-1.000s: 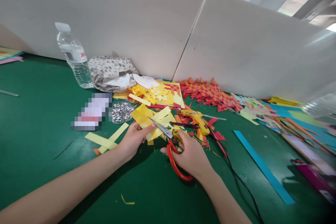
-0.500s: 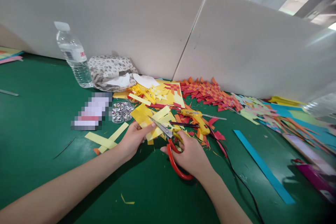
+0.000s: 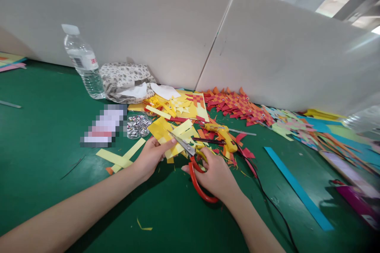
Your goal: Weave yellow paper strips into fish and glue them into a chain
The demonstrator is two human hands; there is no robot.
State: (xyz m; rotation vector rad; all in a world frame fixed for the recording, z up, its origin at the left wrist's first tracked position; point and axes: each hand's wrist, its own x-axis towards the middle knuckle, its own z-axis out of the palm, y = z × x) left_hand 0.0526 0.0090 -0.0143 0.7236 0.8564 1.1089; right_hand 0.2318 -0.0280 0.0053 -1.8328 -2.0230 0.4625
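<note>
Green tabletop (image 3: pixel 178 221), backed by a pale grey partition (image 3: pixel 118 12) with one seam running down it. Both my hands are busy, mid-table. Left hand (image 3: pixel 152 158): thumb over fingers, pinching yellow paper (image 3: pixel 158 129), woven-looking, pale strips mixed with deeper yellow. Right hand (image 3: pixel 216 172): gripping red-handled scissors (image 3: pixel 191 152), blades pointing away and left, lying across the yellow paper. Can't tell if they're biting into it. Left thumb tip sits right by the blade; contact unclear.

Just beyond the hands: heap of paper scraps, with a yellow glue gun (image 3: pixel 221 131) on its right side. Black cord (image 3: pixel 274 203) trails toward me past my right forearm. Pile of red-orange checkered paper fish (image 3: pixel 234 104) against the partition.

Left side: clear bag of small black-and-white discs (image 3: pixel 138 126), pixelated phone (image 3: pixel 103 126) next to it, two crossed pale yellow strips (image 3: pixel 120 160) nearer me. Behind those, water bottle (image 3: pixel 84 67) touching a patterned cloth pouch (image 3: pixel 124 77).

Right side: blue strip (image 3: pixel 297 187) flat on the table, well apart from the hands; purple item (image 3: pixel 356 203) near the edge of view, too blurred to name.
</note>
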